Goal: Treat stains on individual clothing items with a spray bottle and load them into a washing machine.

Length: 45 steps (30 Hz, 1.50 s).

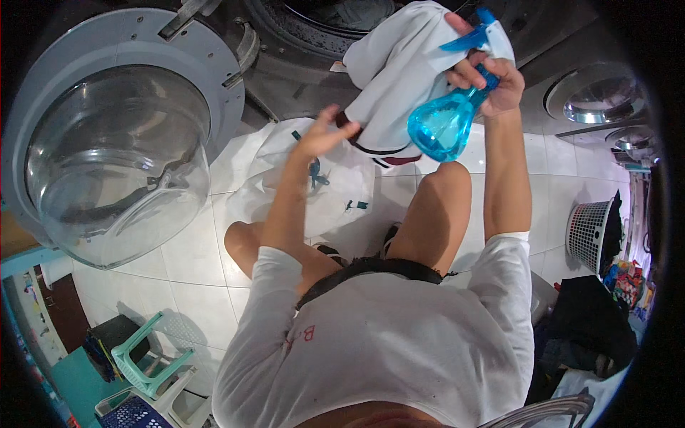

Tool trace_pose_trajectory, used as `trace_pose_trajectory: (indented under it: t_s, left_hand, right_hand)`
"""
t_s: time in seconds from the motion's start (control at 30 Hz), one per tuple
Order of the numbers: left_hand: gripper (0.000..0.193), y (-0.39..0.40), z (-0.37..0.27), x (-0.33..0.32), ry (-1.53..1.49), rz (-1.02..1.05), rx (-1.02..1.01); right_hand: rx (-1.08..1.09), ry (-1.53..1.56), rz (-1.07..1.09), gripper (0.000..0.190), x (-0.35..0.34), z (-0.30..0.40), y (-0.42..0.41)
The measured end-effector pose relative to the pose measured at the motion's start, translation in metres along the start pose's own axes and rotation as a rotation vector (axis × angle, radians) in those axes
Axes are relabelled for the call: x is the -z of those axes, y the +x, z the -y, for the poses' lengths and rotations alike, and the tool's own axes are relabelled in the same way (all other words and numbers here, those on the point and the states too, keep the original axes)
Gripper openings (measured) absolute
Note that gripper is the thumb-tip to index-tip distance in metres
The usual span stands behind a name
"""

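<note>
My right hand (495, 80) grips the neck of a clear spray bottle (444, 123) with blue liquid and a blue trigger head. Against that hand hangs a white garment (398, 80) with dark and maroon trim; whether the same fingers also pinch it cannot be told. At the garment's lower left edge is my left hand (324, 134), blurred, its fingers apart beside the dark trim. Behind the garment, the drum opening (342, 16) of a front-loading machine shows cloth inside. Below my left hand, a white plastic bag (342, 184) with dark green marks lies on the tiles.
The machine's round glass door (118, 166) stands wide at left. Smaller machine doors (599, 96) are at right. A white laundry basket (588, 235) with dark cloth stands on the tiled floor (187, 262). A green plastic stool (144, 358) is at lower left, dark fabric (588, 321) at lower right.
</note>
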<state>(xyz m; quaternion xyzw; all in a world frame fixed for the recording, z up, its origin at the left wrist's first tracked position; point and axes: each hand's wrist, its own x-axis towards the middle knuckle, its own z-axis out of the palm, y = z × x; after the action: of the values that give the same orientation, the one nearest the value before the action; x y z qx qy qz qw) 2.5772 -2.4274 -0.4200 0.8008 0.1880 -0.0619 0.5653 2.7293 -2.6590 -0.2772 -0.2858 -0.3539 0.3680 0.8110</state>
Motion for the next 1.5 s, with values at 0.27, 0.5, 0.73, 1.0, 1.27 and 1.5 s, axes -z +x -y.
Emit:
trace_pose_trajectory:
  t_s: [0.27, 0.5, 0.73, 1.0, 1.27, 1.5]
  left_hand:
    - [0.024, 0.006, -0.015, 0.013, -1.056, 0.119, -0.182]
    - [0.023, -0.007, -0.068, 0.084, -0.778, -0.055, -0.151]
    - [0.034, -0.034, -0.063, 0.087, -0.527, -0.100, -0.450]
    - [0.037, -0.042, -0.077, 0.105, -0.395, 0.006, -0.932]
    - [0.043, -0.048, -0.095, 0.109, -0.720, -0.175, -0.450]
    - [0.029, -0.037, -0.150, 0.139, 0.321, -0.351, -0.365]
  right_hand:
    - [0.028, -0.044, -0.138, 0.052, 0.028, 0.028, -0.006]
    - [-0.124, -0.118, -0.508, 0.067, 0.052, 0.000, -0.008]
    - [-0.046, 0.048, -0.385, 0.049, 0.067, -0.025, -0.029]
    - [-0.074, 0.066, -0.250, 0.057, 0.055, -0.037, -0.046]
    - [-0.252, -0.048, -0.367, 0.055, 0.052, -0.055, -0.041]
    - [-0.187, -0.002, -0.396, 0.052, 0.070, -0.057, -0.025]
